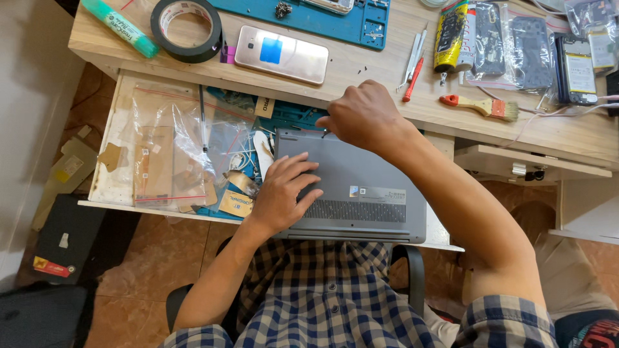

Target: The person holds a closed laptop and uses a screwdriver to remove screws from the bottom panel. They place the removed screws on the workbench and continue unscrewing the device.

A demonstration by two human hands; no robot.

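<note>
A grey laptop (361,187) lies upside down across an open drawer, its vent grille toward me. My left hand (284,193) rests flat on its near left corner, fingers spread. My right hand (364,116) is closed around a thin dark tool, a screwdriver as far as I can tell, whose tip (324,134) meets the laptop's far left corner. Most of the tool is hidden inside the fist.
The drawer (122,129) holds clear plastic bags, cards and a pen. On the wooden desk (387,71) lie a pink-gold phone (282,54), black tape roll (187,29), green tube (119,27), blue mat (309,16), small brush (483,106), tweezers, a red-handled tool and bagged phone parts (516,45).
</note>
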